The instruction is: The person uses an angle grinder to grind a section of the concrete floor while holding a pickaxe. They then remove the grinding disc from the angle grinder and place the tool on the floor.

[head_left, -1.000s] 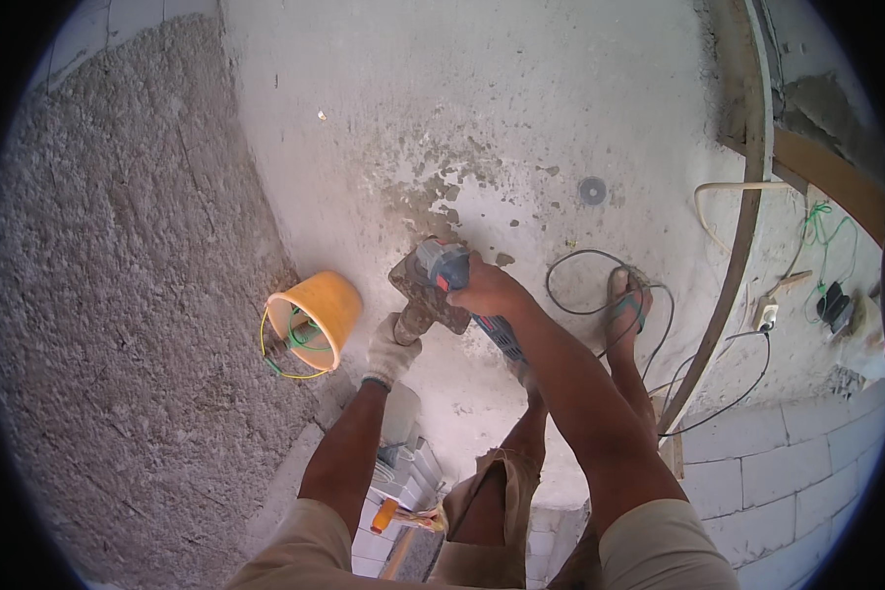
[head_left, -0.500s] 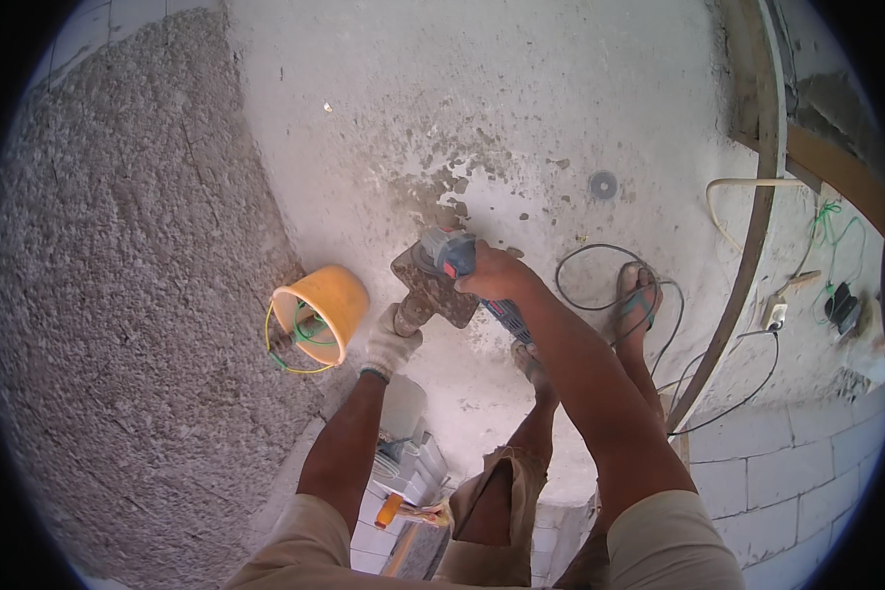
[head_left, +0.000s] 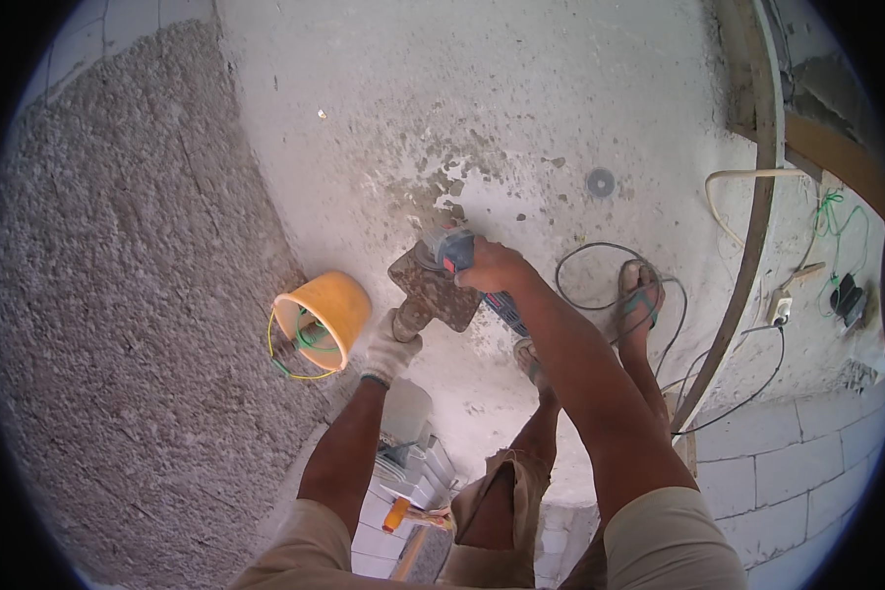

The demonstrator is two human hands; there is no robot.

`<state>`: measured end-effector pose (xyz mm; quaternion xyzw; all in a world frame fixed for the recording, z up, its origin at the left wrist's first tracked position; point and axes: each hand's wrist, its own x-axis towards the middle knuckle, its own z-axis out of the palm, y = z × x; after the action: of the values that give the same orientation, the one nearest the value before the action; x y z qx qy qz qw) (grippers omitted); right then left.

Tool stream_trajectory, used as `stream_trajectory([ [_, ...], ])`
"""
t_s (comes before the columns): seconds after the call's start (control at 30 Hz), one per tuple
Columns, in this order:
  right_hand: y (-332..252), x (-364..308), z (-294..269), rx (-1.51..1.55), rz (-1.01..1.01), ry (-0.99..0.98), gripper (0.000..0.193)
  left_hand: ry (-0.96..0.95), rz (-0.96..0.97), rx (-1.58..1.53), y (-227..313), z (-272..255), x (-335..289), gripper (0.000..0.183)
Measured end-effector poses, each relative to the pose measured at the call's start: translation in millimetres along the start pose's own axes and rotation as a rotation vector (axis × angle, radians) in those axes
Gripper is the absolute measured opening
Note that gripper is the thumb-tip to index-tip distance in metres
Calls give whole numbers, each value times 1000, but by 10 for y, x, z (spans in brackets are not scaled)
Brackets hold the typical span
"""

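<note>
My right hand [head_left: 493, 267] is bare and closed round the front of a blue and grey angle grinder [head_left: 449, 248]. The grinder's head rests against or just above a rusty metal plate [head_left: 444, 300]; I cannot tell which. From the plate's near left side sticks a short round stub. My left hand [head_left: 391, 354], in a white knit glove, is wrapped round that stub. Both hands are above the pale floor, in front of my feet. The grinder's disc is mostly hidden by its head, and the rear of its body by my right forearm.
A yellow bucket [head_left: 342, 313] lies tipped left of my gloved hand. Rough grey wall [head_left: 128, 275] fills the left. A dark cord [head_left: 600, 246] loops round my right foot, toward a white socket [head_left: 780, 307]. A grey disc [head_left: 600, 182] lies ahead, a wooden strip [head_left: 757, 226] at right.
The view has shifted very slightly. Both hands keep their grip, and the grinder stays at the upper part of the rusty plate.
</note>
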<state>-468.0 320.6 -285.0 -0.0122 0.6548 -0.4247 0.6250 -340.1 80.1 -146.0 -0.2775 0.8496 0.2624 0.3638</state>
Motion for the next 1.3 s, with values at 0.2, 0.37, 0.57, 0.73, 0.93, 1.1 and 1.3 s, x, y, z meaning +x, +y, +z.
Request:
stream_trajectory([
  [0.2, -96, -51, -7, 11, -6, -5, 101, 31, -16, -30, -234, 76, 2, 41],
  [0.37, -31, 93, -50, 2, -24, -32, 99, 47, -13, 41, -115, 31, -2, 43],
  [0.57, -66, 244, -50, -59, -13, -3, 95, 23, -37, 63, 101, 37, -49, 42],
  [0.73, -144, 89, -59, -5, -68, -13, 97, 35, -11, 23, -95, 34, -5, 42],
  [0.93, -221, -231, -98, -46, -45, -15, 101, 32, -9, 10, -12, 16, -48, 43],
  [1.1, -180, -236, 57, 54, -145, 50, 98, 41, 21, -48, -207, 41, 8, 43],
  [1.3, -202, -294, 69, 56, -81, 43, 98, -17, -123, 89, 198, 16, -53, 41],
])
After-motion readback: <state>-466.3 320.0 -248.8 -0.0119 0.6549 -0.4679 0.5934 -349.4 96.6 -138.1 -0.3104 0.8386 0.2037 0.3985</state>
